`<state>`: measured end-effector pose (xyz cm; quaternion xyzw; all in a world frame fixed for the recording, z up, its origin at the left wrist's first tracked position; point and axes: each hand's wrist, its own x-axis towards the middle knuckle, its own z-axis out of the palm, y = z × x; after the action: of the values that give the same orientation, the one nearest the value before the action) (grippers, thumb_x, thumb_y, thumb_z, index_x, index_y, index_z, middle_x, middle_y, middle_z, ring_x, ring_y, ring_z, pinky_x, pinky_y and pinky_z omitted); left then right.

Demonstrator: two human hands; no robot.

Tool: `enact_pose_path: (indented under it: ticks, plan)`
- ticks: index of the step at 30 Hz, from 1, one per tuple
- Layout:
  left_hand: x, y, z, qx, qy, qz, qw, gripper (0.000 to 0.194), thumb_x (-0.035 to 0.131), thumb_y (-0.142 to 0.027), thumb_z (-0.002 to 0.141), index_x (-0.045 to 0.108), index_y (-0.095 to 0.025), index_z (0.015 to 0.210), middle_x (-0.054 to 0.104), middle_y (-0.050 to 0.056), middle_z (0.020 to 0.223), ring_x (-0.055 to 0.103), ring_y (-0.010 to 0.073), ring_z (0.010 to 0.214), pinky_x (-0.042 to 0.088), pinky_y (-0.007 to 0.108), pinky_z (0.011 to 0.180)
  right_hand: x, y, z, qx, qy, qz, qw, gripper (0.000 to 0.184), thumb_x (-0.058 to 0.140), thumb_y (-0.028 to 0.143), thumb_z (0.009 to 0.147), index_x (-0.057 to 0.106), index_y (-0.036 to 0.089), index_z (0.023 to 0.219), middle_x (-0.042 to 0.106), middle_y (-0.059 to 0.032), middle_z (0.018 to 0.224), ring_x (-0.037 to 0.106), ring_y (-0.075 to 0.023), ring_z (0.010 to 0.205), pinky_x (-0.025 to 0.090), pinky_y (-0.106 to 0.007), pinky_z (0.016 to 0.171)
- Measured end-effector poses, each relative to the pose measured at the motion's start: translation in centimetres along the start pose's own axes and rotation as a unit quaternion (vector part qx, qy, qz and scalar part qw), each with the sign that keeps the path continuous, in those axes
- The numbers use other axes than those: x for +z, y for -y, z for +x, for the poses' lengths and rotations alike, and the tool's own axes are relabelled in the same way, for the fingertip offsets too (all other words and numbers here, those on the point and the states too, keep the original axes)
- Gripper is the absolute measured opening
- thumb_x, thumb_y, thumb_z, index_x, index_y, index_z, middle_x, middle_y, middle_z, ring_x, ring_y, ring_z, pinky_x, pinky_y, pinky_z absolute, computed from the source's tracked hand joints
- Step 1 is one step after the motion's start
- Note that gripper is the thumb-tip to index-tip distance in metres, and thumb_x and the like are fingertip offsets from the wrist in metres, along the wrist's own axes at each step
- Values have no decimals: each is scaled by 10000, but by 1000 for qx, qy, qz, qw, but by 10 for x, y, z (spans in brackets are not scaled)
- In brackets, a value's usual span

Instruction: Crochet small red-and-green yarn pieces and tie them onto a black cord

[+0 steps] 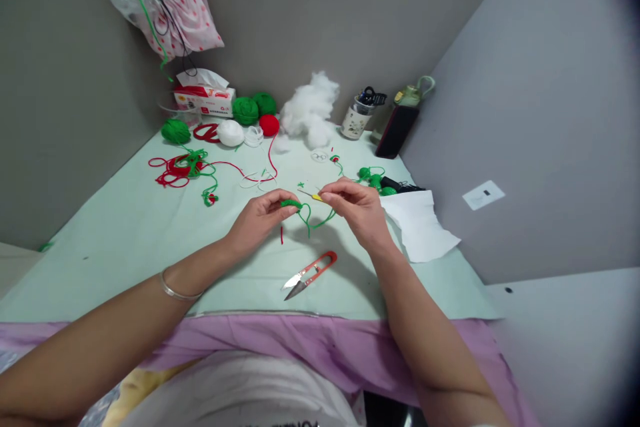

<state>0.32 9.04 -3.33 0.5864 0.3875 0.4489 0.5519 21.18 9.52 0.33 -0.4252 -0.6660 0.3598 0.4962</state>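
My left hand (269, 215) is closed, pinching a small green crochet piece (291, 204) between thumb and fingers. A loop and a loose end of green yarn (309, 221) hang from that piece. My right hand (353, 208) is closed on a crochet hook (316, 197) with a yellow handle, its thin metal tip pointing left toward the piece, apparently apart from it. Green yarn also runs down beneath the right hand. Below both hands, orange-handled thread snips (311, 275) lie on the table, blades to the lower left. A short red yarn scrap (281, 235) lies nearby.
Along the back stand a tissue box (218, 101), green yarn balls (245, 111), a red ball (269, 125), white stuffing (310, 107), a cup (356, 121) and a phone (397, 131). Tangled red yarn (175, 170) lies left; white paper (419, 223) lies right.
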Motion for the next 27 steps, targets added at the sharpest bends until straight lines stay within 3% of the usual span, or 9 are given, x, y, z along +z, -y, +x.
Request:
enact_pose_path:
  ticks: [9,27]
  plan:
    - [-1,-1,2,12,-13,9,1000,205,676,-360,848,696,-203,979,671,31,939,578,195,884,426,301,840,5,2,-8,-45,105,-146,983,154,647,320,925,756,212,924,570,-4,742,489,-117,622,378,-277,598]
    - [-2,0,4,8,3,-28,1000,143,690,-319,861,689,-208,952,670,10,897,617,171,871,441,291,834,1,6,-8,-34,127,-186,974,122,630,250,924,732,211,872,571,8,743,465,-105,605,360,-269,597]
